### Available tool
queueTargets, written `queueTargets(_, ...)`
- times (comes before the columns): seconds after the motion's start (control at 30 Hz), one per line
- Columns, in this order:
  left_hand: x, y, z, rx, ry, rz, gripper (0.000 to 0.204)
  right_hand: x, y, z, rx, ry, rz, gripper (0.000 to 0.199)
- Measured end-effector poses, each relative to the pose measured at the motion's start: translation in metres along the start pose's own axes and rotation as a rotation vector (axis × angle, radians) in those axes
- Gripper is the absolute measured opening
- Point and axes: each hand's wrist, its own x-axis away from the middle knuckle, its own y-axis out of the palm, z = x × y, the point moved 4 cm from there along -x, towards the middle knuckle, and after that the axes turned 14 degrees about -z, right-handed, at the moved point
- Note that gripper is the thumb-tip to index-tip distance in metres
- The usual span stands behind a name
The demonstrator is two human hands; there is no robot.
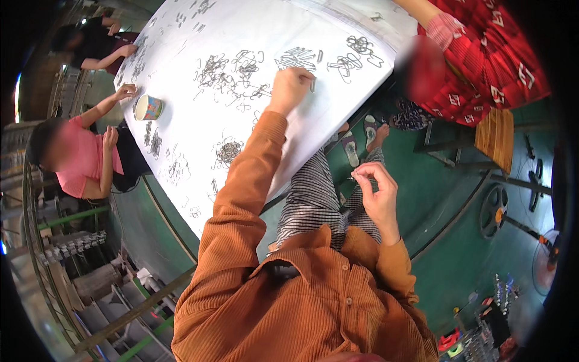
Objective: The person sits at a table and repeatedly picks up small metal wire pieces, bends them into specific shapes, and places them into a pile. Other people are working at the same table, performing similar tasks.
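The person's left hand (291, 87) is stretched out to the upper middle of the frame, resting on the white tabletop (313, 130). Its fingers are curled in and pinched on a small bundle of wire clips (312, 83) that sticks out at its right side, just beside a loose pile of bent wire clips (297, 58). More tangles of the same thin wire pieces lie scattered over the sheet: a broad patch (232, 72) to the left of the hand, two darker knots (356, 54) toward the upper right, and a small round clump (228, 151) lower down, near the orange sleeve (241, 199).

The right hand (377, 193) is held up off the tabletop at centre right of the frame, over the lap in striped trousers (310, 199). Its thumb and forefinger are closed narrowly on one small wire piece (356, 175), the other fingers loosely bent.

A paper cup (148, 108) with a coloured band stands at the left edge of the tabletop. Beside it, at the left of the frame, a person in a pink top (81, 160) has a hand (125, 92) raised near the cup. Another person in dark clothing (90, 45) sits in the upper left corner, and one in a red patterned garment (482, 66) in the upper right. A wooden stool (494, 137) stands on the green floor (446, 241) at right.
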Motion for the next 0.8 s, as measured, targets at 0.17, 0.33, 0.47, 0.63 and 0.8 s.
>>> queueTargets(0.17, 0.018, 0.018, 0.020, -0.174, -0.015, 0.138, 0.017, 0.001, 0.004, -0.008, 0.012, -0.025, -0.024, 0.005)
queueTargets(0.33, 0.000, 0.029, 0.025, -0.248, 0.026, 0.036, 0.019, 0.005, 0.001, -0.010, 0.001, 0.005, 0.017, 0.004)
queueTargets(0.47, 0.035, 0.013, 0.034, -0.101, 0.020, -0.047, 0.020, 0.002, 0.009, -0.014, -0.017, -0.022, -0.004, 0.006)
queueTargets(0.63, 0.129, 0.031, 0.088, 0.941, 0.021, -0.270, 0.018, 0.001, 0.013, -0.013, -0.016, -0.053, 0.020, 0.006)
queueTargets(0.8, 0.165, 0.036, 0.110, 0.907, -0.067, -0.236, 0.018, -0.001, 0.011, -0.017, 0.042, -0.073, 0.049, 0.005)
